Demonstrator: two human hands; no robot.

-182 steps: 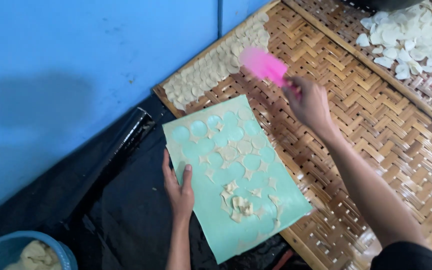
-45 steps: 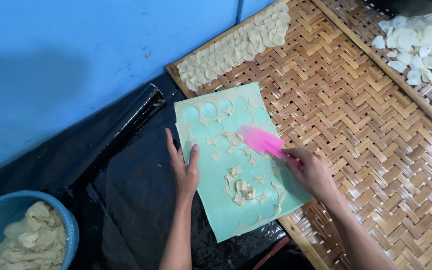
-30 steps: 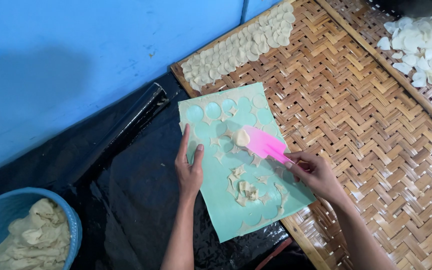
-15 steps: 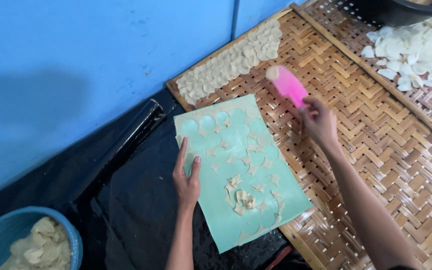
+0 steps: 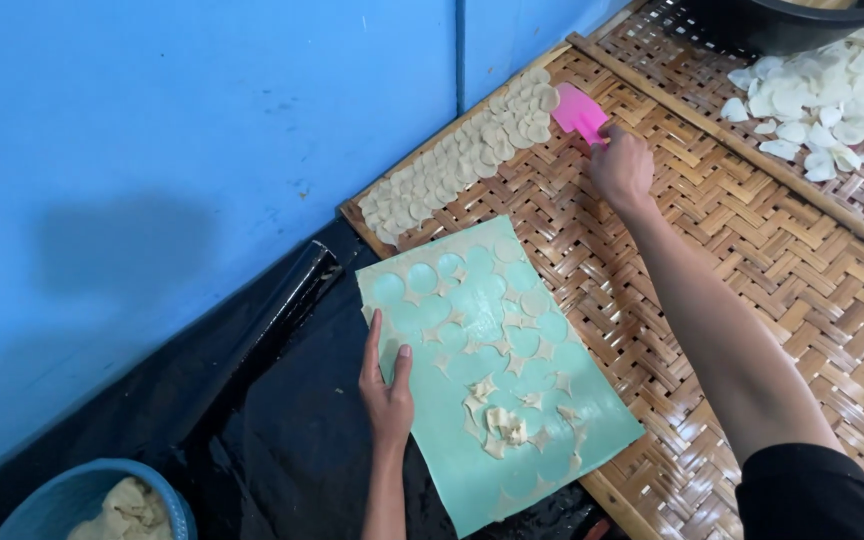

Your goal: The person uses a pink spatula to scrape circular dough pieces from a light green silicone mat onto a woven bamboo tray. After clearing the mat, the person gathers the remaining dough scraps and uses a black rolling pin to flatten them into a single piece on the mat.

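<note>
Head view looking down, right hand (image 5: 620, 168) at about 1 o'clock, arm stretched out across the woven bamboo tray (image 5: 752, 260), fingers clenched around the handle end of a pink scraper (image 5: 579, 112); scraper blade points toward 11 o'clock and touches or sits just beside the near end of a row of pale round dough discs (image 5: 462, 155) lined along the tray's edge by the blue wall (image 5: 172, 150), can't tell if a disc is on the blade. Left hand (image 5: 387, 385) at about 7 o'clock, fingers released and spread flat, pressing on the left edge of a light green mat (image 5: 512, 400), holding nothing. Mat lies tilted, low center, partly on black plastic sheet (image 5: 282, 440) and partly over the tray's lower edge; it carries thin dough with round cut-out holes in it, a few discs left near its top at 12 o'clock of the mat, and a small clump of dough scraps (image 5: 504, 425) near its middle-lower part, just right of the left hand. Second bamboo tray (image 5: 712, 60) at 2 o'clock, well apart from both hands, with a loose pile of white discs (image 5: 832, 95) and a dark bowl (image 5: 782, 20) rim at the top edge. Blue basin (image 5: 82, 500) with crumpled dough in it at 8 o'clock, bottom-left corner, apart from the left hand. Black sleeve (image 5: 812, 495) on right arm at 5 o'clock
</note>
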